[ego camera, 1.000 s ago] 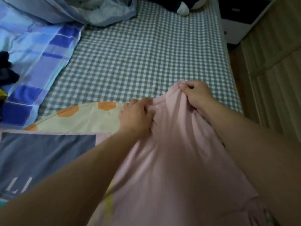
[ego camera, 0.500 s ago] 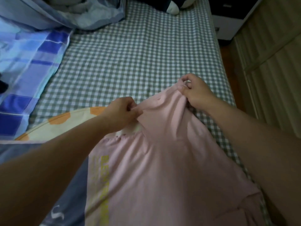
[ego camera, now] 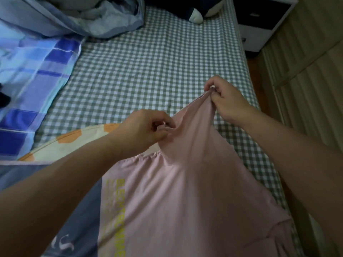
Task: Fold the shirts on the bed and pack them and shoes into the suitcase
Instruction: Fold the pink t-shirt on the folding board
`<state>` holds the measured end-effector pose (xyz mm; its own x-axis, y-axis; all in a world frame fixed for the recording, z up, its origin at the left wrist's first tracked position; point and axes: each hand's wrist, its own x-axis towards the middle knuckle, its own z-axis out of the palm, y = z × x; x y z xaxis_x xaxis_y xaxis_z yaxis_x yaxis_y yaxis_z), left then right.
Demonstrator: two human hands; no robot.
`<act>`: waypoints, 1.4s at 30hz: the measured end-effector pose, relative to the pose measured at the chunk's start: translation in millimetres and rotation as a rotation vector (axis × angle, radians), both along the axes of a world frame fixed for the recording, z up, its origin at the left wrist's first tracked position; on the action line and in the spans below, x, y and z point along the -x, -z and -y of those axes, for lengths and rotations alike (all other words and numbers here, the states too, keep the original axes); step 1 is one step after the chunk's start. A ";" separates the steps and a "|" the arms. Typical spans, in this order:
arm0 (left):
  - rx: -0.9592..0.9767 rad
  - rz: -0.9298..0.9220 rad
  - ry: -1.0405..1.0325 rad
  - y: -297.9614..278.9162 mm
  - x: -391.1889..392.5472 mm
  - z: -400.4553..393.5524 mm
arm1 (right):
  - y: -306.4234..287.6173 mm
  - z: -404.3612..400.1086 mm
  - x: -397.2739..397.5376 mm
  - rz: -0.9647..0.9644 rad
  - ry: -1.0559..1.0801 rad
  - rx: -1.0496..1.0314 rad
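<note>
The pink shirt (ego camera: 185,191) hung near the bed's (ego camera: 148,75) right edge, its top edge pinched by left hand (ego camera: 143,130) and right hand (ego camera: 225,101).

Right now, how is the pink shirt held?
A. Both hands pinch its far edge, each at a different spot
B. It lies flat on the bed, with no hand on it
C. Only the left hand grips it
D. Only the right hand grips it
A: the left hand and the right hand each pinch the far edge of the pink shirt, lifting it above the checked sheet.
</note>
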<state>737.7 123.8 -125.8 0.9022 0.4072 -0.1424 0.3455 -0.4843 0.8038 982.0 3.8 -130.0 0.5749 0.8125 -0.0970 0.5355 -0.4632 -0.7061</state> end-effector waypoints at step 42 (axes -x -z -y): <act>0.284 -0.103 -0.572 33.2 0.7 -2.0 | 5.3 -36.6 4.9 0.124 -0.035 0.032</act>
